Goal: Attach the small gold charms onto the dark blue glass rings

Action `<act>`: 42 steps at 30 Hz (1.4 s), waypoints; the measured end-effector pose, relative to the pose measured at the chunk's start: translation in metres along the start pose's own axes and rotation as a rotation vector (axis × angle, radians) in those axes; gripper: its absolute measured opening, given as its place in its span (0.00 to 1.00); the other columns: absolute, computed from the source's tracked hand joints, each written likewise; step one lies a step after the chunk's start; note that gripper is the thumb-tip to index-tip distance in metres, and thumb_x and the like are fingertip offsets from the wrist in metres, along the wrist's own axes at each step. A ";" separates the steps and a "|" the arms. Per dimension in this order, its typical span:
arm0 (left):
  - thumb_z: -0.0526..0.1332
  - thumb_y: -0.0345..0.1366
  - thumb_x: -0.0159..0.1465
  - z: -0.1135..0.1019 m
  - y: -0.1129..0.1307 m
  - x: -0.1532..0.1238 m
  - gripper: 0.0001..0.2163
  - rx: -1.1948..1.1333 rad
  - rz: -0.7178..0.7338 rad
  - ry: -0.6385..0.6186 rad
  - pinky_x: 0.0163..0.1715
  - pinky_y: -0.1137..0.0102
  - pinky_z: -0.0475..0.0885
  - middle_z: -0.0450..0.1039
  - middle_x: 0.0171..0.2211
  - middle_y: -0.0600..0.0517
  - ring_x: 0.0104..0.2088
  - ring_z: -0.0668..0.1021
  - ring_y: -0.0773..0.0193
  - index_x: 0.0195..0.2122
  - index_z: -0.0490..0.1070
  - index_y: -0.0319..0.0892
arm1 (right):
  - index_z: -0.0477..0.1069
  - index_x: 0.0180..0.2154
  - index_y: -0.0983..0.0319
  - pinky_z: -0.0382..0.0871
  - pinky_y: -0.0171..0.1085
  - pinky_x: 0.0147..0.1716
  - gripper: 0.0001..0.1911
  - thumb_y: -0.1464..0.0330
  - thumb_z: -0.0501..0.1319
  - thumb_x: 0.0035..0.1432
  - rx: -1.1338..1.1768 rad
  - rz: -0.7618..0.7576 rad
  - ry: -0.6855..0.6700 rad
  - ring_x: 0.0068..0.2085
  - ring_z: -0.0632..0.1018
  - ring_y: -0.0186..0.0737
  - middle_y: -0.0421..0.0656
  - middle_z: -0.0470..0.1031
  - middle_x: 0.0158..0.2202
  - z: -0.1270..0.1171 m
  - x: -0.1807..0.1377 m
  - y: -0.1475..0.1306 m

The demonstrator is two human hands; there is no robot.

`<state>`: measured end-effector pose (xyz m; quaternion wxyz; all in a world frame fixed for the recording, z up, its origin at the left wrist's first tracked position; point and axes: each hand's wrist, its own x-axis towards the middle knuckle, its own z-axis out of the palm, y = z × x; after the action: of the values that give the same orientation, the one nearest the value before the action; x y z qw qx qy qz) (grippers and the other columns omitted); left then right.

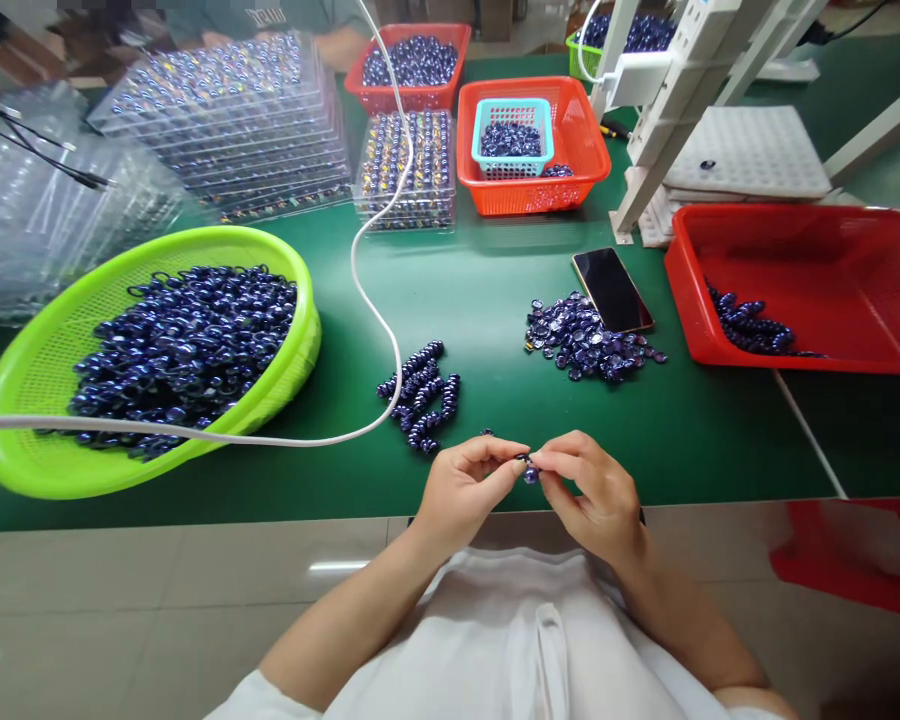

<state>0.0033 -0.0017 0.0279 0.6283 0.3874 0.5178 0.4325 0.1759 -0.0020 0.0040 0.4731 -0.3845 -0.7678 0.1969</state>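
My left hand (pixel 465 490) and my right hand (pixel 592 492) meet near the table's front edge, fingertips pinched together. Between them is a small shiny dark-blue ring-like piece (pixel 531 475) with a round, bead-like end; its exact kind is too small to make out. Just beyond my left hand lie stacked rows of similar dark-blue ring-like pieces (pixel 423 395). Farther off to the right spreads a loose pile of small dark-blue domed pieces (pixel 592 340).
A lime-green basket (pixel 304 300) of dark-blue pieces stands left. A white cable (pixel 360 270) crosses the green table. A phone (pixel 613 290) touches the loose pile. Red trays (pixel 817 355), clear stacked trays (pixel 270 160) and a metal stand (pixel 667 120) surround the work area. Someone sits opposite.
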 end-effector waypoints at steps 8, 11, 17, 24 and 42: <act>0.65 0.32 0.59 -0.006 -0.008 0.000 0.05 0.285 0.215 -0.013 0.35 0.68 0.73 0.79 0.31 0.47 0.32 0.79 0.61 0.35 0.81 0.39 | 0.71 0.47 0.55 0.76 0.39 0.34 0.17 0.79 0.60 0.59 -0.052 -0.028 -0.009 0.36 0.77 0.39 0.44 0.76 0.36 0.002 0.000 -0.001; 0.65 0.32 0.60 -0.008 -0.008 0.000 0.06 0.348 0.248 -0.031 0.36 0.68 0.74 0.80 0.32 0.46 0.33 0.80 0.60 0.36 0.81 0.39 | 0.70 0.48 0.55 0.76 0.40 0.35 0.18 0.80 0.60 0.59 -0.093 -0.055 -0.025 0.36 0.77 0.40 0.44 0.76 0.36 0.002 -0.001 -0.001; 0.64 0.32 0.61 -0.009 -0.011 0.001 0.06 0.383 0.294 -0.055 0.41 0.65 0.73 0.81 0.32 0.45 0.34 0.80 0.59 0.35 0.80 0.38 | 0.70 0.46 0.58 0.75 0.40 0.36 0.16 0.80 0.60 0.59 -0.102 -0.050 -0.054 0.37 0.76 0.40 0.45 0.76 0.36 0.003 -0.002 -0.002; 0.65 0.31 0.61 -0.009 -0.016 0.000 0.06 0.372 0.360 -0.021 0.44 0.65 0.73 0.81 0.30 0.48 0.31 0.80 0.63 0.37 0.81 0.39 | 0.70 0.40 0.59 0.73 0.34 0.33 0.09 0.78 0.60 0.60 0.047 0.239 0.014 0.33 0.77 0.35 0.41 0.75 0.34 0.008 0.000 -0.007; 0.64 0.32 0.61 -0.007 -0.025 0.004 0.05 0.364 0.277 -0.016 0.36 0.69 0.75 0.81 0.31 0.47 0.32 0.80 0.62 0.35 0.79 0.39 | 0.70 0.32 0.60 0.67 0.32 0.30 0.05 0.74 0.59 0.59 0.148 0.500 -0.023 0.29 0.73 0.33 0.37 0.72 0.29 0.017 -0.003 -0.006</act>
<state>0.0001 -0.0060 0.0018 0.4868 0.5651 0.5242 0.4110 0.1592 -0.0073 -0.0020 0.4278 -0.5246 -0.6376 0.3677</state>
